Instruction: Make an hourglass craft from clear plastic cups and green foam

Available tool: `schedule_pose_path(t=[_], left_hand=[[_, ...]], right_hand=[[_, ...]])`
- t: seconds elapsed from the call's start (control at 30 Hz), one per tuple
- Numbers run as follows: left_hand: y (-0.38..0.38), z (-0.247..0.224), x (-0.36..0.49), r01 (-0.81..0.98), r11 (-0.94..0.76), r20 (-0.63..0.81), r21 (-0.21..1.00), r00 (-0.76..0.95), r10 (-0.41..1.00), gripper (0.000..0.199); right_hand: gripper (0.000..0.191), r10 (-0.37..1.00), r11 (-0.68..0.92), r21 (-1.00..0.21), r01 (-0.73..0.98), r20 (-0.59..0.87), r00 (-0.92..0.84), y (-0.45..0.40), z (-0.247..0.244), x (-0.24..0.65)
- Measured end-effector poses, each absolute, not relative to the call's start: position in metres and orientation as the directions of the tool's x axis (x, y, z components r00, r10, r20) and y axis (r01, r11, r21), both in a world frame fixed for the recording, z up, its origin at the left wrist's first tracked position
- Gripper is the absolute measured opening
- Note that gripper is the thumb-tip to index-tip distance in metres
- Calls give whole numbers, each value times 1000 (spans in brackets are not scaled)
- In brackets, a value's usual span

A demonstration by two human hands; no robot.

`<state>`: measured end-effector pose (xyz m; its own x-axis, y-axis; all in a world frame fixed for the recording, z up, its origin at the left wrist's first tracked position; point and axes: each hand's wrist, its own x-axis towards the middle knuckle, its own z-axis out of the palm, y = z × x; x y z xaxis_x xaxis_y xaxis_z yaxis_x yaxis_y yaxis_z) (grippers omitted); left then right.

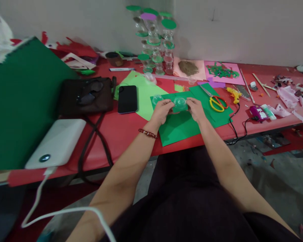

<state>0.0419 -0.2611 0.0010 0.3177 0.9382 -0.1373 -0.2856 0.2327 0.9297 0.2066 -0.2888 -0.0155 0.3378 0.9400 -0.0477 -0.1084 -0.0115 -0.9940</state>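
Note:
Over the green paper [178,129], a clear plastic dome lid [179,102] is held between both hands. The fingers of my left hand [163,111] are closed on its left side. On its right side, my right hand [195,108] pinches the rim. Green shows through the plastic, so I cannot tell whether paper is gripped with it. A second clear plastic piece [157,98] lies just beyond my left hand. To the right, scissors [217,102] with yellow and red handles rest on the green paper.
Several stacked clear cups with green discs [156,50] stand against the wall. A phone [127,99], a brown bag [87,101] and a white power bank [57,143] lie left. Right are a yellow glue gun [234,95], its cord, and a glue stick [268,112].

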Motion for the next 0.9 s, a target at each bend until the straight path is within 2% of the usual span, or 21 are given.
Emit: schedule_pose_path(t=[0.1, 0.17, 0.3, 0.43, 0.53, 0.7, 0.9], left_hand=[[-259, -1, 43, -328, 202, -138, 923, 206, 969, 25], [-257, -3, 42, -292, 200, -151, 935, 181, 972, 21], [-255, -1, 38, -181, 223, -171, 958, 263, 949, 17], [-259, 4, 37, -148, 247, -189, 958, 322, 928, 13], [-261, 4, 39, -164, 221, -163, 961, 310, 937, 11], [-256, 2, 40, -224, 145, -105, 964, 183, 978, 6], [-253, 0, 40, -262, 165, -122, 951, 172, 977, 12]], right_hand=[[14, 946, -1, -995, -95, -32, 323, -290, -16, 204], [13, 951, 7, -996, -89, -21, 309, -291, -16, 202], [15, 951, 19, -996, -87, -9, 309, -291, -16, 202], [19, 946, 41, -994, -105, 4, 325, -289, -18, 205], [22, 946, 48, -991, -123, 6, 323, -288, -20, 206], [27, 959, 41, -990, -138, 0, 285, -289, -19, 201], [15, 967, 59, -991, -118, 27, 253, -290, -20, 200]])
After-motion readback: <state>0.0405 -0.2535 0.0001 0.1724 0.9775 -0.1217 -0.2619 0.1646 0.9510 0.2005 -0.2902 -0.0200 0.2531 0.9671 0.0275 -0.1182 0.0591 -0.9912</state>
